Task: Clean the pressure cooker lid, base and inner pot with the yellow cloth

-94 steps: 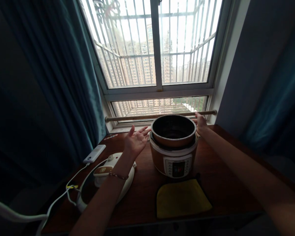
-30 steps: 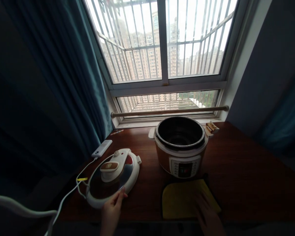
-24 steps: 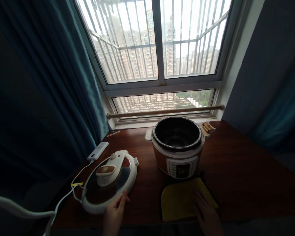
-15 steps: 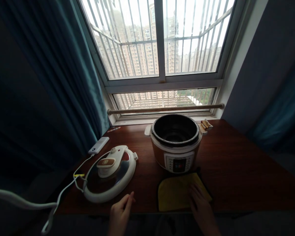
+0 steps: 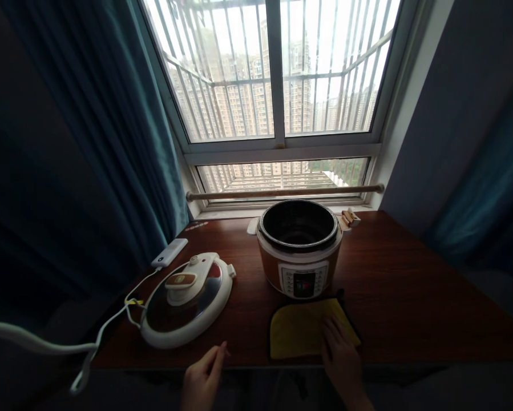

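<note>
Fingers of the left hand are drawn narrow at the table's near edge, thumb against fingertips, with nothing visible between them. To its right, the right hand lies on the yellow cloth, fingers stretched out and close together, seemingly to steady or flatten it rather than grip it. The cloth lies just nearer than the cooker, perhaps to be within easy reach. On the left, the lid rests handle up, apart from the cooker, presumably so the mouth stays uncovered. Farther back, the cooker stands upright, its control panel facing near, probably for reading; the dark inner pot sits inside. Beyond them, a rail crosses before the window.
</note>
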Available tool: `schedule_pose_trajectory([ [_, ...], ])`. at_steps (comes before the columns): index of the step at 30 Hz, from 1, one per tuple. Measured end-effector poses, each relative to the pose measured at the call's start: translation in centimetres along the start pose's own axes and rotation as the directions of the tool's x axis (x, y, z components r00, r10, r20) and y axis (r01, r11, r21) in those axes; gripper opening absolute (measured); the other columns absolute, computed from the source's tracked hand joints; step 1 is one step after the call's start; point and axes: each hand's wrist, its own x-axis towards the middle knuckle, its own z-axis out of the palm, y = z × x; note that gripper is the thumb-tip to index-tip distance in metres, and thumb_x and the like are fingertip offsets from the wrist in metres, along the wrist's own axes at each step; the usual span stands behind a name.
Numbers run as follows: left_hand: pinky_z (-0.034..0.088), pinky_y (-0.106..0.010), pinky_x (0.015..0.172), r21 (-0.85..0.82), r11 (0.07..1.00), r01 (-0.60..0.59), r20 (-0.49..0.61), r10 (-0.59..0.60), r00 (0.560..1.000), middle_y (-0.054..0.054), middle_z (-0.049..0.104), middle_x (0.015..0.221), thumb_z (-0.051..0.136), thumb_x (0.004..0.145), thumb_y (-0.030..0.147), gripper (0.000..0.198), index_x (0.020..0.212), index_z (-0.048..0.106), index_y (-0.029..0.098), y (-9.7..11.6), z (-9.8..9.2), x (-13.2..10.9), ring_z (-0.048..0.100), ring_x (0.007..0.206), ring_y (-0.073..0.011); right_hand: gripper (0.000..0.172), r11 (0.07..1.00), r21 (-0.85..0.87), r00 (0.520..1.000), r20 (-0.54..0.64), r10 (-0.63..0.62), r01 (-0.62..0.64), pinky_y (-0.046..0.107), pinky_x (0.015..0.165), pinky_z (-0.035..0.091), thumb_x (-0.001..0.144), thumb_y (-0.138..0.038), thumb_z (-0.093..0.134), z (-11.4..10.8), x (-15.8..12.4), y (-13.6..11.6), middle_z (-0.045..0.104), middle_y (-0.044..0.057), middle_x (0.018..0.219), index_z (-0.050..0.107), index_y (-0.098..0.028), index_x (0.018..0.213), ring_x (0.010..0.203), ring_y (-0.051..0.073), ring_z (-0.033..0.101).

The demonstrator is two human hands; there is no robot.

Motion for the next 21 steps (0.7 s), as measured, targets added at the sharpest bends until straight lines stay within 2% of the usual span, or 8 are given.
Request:
schedule_pose_trajectory([
  [2,0.034,-0.022,0.045,-0.006,1.0,0.002,-0.001,-0.002,1.0,0.003,0.043,0.043,0.046,0.075,0.063,0.05,0.071,0.067,0.018,0.2,-0.2,0.6,0.043,0.042,-0.0134,0.034,1.0,-0.025,1.0,-0.009,-0.009,0.009,0.039,0.095,0.046,0.086,-0.022,0.044,0.1,0.0,0.0,0.054,0.006,0.127,0.057,-0.016,0.117,0.123,0.025,0.044],
  [6,0.039,-0.023,0.053,0.042,0.998,-0.052,-0.059,0.054,0.997,0.001,0.052,0.049,0.048,0.076,0.058,0.044,0.075,0.067,0.019,0.7,-1.3,2.2,0.051,0.049,-0.0153,0.035,0.999,-0.04,0.999,-0.03,-0.025,0.024,0.039,0.095,0.045,0.085,-0.023,0.044,0.3,-0.1,0.1,0.054,0.005,0.127,0.056,-0.017,0.118,0.123,0.025,0.044],
  [9,0.042,-0.025,0.057,0.09,0.995,-0.04,-0.118,0.05,0.992,0.0,0.058,0.055,0.048,0.074,0.058,0.042,0.077,0.066,0.02,0.4,-2.6,3.7,0.056,0.054,-0.0179,0.037,0.999,-0.04,0.999,-0.04,-0.032,0.031,0.04,0.095,0.045,0.085,-0.025,0.044,0.5,-0.3,0.1,0.054,0.006,0.127,0.054,-0.018,0.12,0.123,0.026,0.044],
  [14,0.044,-0.029,0.058,0.189,0.972,0.139,-0.231,-0.094,0.968,-0.001,0.064,0.063,0.045,0.074,0.057,0.042,0.092,0.058,0.021,-0.9,-5.5,7.2,0.06,0.055,-0.0208,0.035,0.999,-0.032,0.998,-0.054,-0.018,0.016,0.039,0.093,0.047,0.086,-0.03,0.045,0.6,-0.3,0.1,0.055,0.006,0.126,0.057,-0.019,0.117,0.121,0.027,0.046],
  [16,0.044,-0.031,0.061,0.276,0.944,0.179,-0.306,-0.09,0.948,-0.003,0.066,0.069,0.043,0.076,0.057,0.047,0.103,0.052,0.02,-1.1,-6.6,8.8,0.063,0.063,-0.0237,0.034,0.999,-0.03,0.997,-0.069,-0.018,0.016,0.039,0.093,0.047,0.087,-0.031,0.044,0.7,-0.3,0.1,0.055,0.006,0.126,0.058,-0.02,0.116,0.12,0.027,0.047],
  [19,0.044,-0.036,0.068,0.408,0.881,0.242,-0.397,-0.068,0.915,-0.008,0.067,0.08,0.038,0.078,0.06,0.064,0.122,0.041,0.014,-0.8,-7.8,11.5,0.063,0.078,-0.0303,0.035,0.999,-0.025,0.998,-0.064,-0.023,0.022,0.039,0.093,0.047,0.088,-0.032,0.042,0.7,-0.3,0.2,0.055,0.006,0.126,0.057,-0.02,0.117,0.119,0.026,0.048],
  [21,0.044,-0.039,0.071,0.468,0.821,0.328,-0.426,-0.116,0.897,-0.016,0.067,0.089,0.032,0.078,0.066,0.076,0.126,0.036,0.007,-0.5,-8.2,13.4,0.062,0.086,-0.0354,0.036,0.999,-0.029,0.999,-0.046,-0.023,0.022,0.039,0.094,0.046,0.088,-0.032,0.042,0.7,-0.3,0.2,0.055,0.006,0.126,0.056,-0.02,0.119,0.12,0.026,0.048],
])
